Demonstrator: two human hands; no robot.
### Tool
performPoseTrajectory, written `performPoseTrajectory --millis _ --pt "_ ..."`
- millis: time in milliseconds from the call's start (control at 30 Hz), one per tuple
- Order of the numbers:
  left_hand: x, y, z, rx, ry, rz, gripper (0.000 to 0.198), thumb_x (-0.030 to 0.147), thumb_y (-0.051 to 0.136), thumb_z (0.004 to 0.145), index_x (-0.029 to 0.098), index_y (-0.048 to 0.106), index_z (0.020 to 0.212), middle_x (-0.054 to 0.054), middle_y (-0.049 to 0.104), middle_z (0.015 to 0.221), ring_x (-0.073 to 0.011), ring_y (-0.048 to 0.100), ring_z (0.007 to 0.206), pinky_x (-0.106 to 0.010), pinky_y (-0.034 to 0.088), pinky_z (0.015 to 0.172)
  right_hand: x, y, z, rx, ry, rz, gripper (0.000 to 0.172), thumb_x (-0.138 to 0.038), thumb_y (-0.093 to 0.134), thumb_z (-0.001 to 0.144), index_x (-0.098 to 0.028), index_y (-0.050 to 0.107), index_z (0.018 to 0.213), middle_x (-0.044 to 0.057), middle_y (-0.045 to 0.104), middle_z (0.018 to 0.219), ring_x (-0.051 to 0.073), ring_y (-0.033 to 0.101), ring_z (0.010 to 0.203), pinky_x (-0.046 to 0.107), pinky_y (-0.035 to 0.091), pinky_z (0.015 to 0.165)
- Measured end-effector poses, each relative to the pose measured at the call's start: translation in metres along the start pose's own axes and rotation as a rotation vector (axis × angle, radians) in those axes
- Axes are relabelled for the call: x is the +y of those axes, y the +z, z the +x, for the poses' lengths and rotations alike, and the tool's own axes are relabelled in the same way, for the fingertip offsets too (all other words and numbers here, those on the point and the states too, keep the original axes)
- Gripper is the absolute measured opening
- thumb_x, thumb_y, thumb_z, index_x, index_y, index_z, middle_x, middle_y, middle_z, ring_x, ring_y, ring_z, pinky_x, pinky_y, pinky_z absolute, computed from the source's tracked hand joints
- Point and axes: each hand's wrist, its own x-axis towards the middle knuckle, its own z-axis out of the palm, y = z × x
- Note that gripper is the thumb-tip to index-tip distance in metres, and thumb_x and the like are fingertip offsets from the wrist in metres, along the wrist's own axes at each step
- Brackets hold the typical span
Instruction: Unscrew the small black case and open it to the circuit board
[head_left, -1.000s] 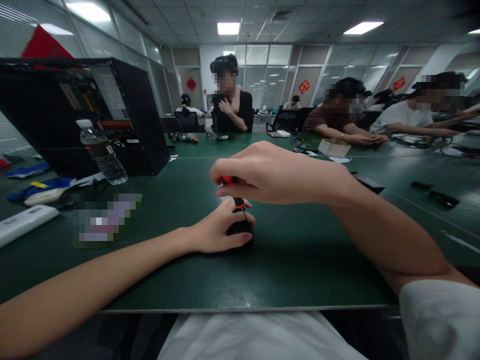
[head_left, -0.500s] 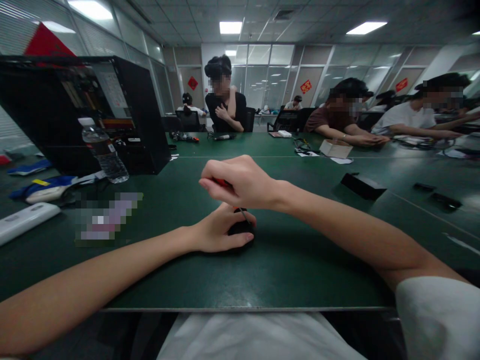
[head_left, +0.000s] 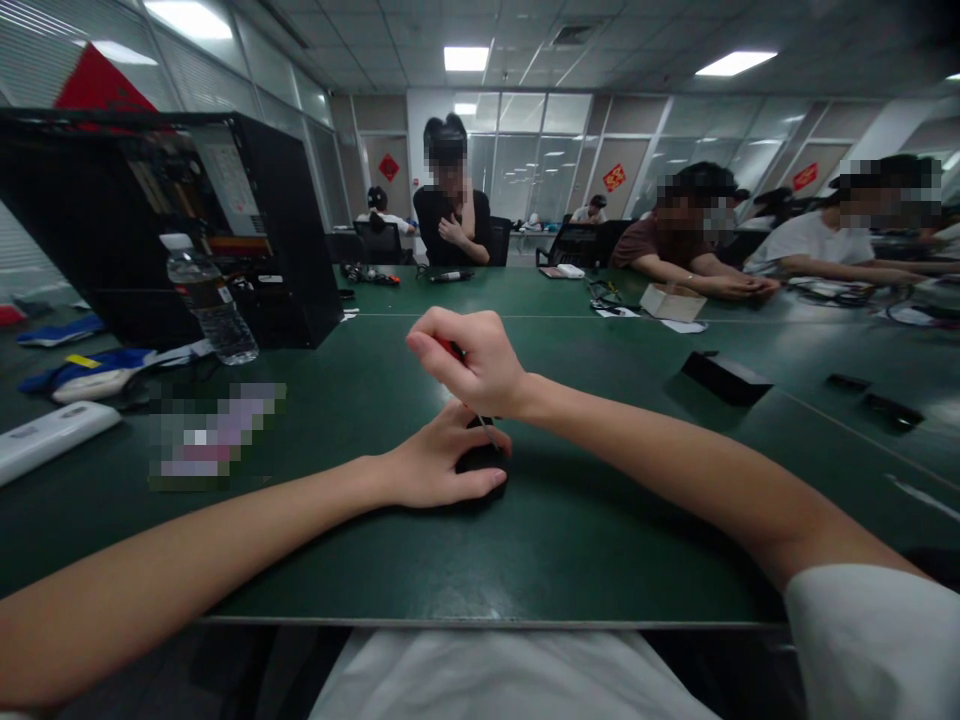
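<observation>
Right hand (head_left: 474, 362), wrist rolled over since second ago, grip curled tight around red-handled screwdriver (head_left: 452, 349), shaft (head_left: 488, 431) angled down toward black object (head_left: 481, 460). Left hand (head_left: 429, 465), little moved, grip wrapped round object on green desk (head_left: 600, 560). Likely twist of screwdriver, object steadied.

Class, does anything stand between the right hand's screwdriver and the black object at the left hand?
Nothing visible does: from the right hand, the screwdriver slants down to the black object. The left hand is around that object, close to the screwdriver's shaft. Whether the tip touches is unclear.
</observation>
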Motion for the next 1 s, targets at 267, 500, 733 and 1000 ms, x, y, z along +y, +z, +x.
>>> performPoseTrajectory --millis 267,500,733,1000 --pt "0.002 -0.002 0.002 -0.081 -0.027 -0.065 0.034 0.042 0.057 0.094 0.021 0.064 0.119 -0.009 0.069 0.118 -0.0291 0.063 0.108 -0.039 0.049 0.094 0.006 0.02 0.005 -0.267 0.045 -0.007 0.034 -0.04 0.045 0.102 -0.019 0.055 0.078 -0.005 0.046 0.06 0.008 0.041 0.054 0.024 0.029 0.057" --pt "0.003 -0.004 0.001 -0.083 -0.025 -0.07 0.034 0.041 0.056 0.094 0.02 0.064 0.119 -0.008 0.07 0.115 -0.0276 0.065 0.104 -0.036 0.05 0.089 0.004 0.022 0.007 -0.256 -0.003 -0.009 0.034 -0.039 0.045 0.103 -0.018 0.054 0.077 -0.006 0.044 0.059 0.008 0.04 0.053 0.024 0.028 0.057" --pt "0.002 -0.001 0.002 -0.045 -0.011 -0.081 0.032 0.04 0.057 0.093 0.019 0.065 0.116 -0.01 0.069 0.109 -0.0279 0.064 0.102 -0.04 0.051 0.092 -0.002 0.009 0.002 -0.15 -0.032 -0.007 0.032 -0.037 0.044 0.104 -0.018 0.056 0.081 -0.005 0.049 0.063 0.008 0.04 0.054 0.023 0.031 0.057" --pt "0.001 -0.001 -0.001 0.008 0.008 -0.009 0.032 0.044 0.062 0.092 0.022 0.069 0.113 -0.013 0.05 0.138 -0.0333 0.049 0.129 -0.049 0.038 0.115 -0.005 -0.034 0.022 -0.412 0.071 -0.133 0.033 -0.033 0.055 0.099 -0.015 0.058 0.072 -0.006 0.046 0.056 0.007 0.037 0.053 0.025 0.03 0.057"
